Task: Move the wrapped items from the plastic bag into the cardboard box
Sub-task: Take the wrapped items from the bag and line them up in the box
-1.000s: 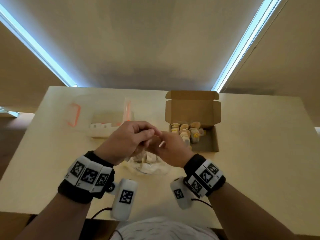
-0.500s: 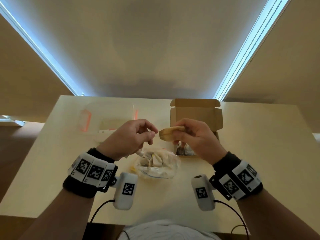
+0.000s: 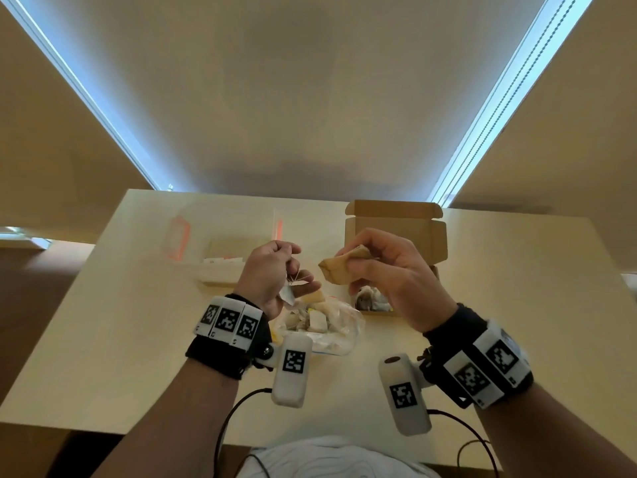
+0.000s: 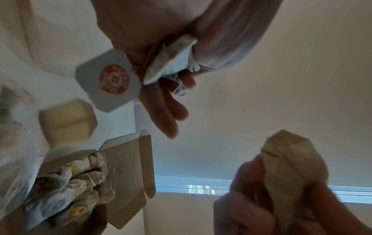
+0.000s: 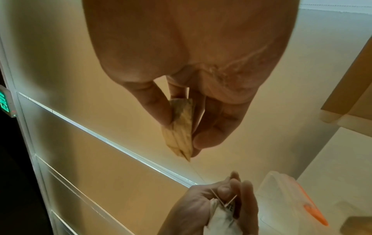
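My right hand (image 3: 382, 267) pinches a tan wrapped item (image 3: 343, 267) (image 5: 181, 127) (image 4: 289, 171) in the air, in front of the open cardboard box (image 3: 396, 232). Several wrapped items (image 4: 68, 189) lie inside the box. My left hand (image 3: 272, 277) grips a white wrapped item (image 4: 171, 58) (image 5: 219, 219) with a string and a grey tag with an orange mark (image 4: 109, 82). It hovers above the clear plastic bag (image 3: 320, 326), which holds several more wrapped items.
A clear plastic container with orange clips (image 3: 220, 250) stands on the pale table (image 3: 103, 339) behind my left hand. The box's lid stands upright at the back. Bright light strips run along the ceiling on both sides.
My hands, joined over the bag a second ago, have come apart. The right one lifted the tan item up and right toward the box; the left kept the white item with its tag.
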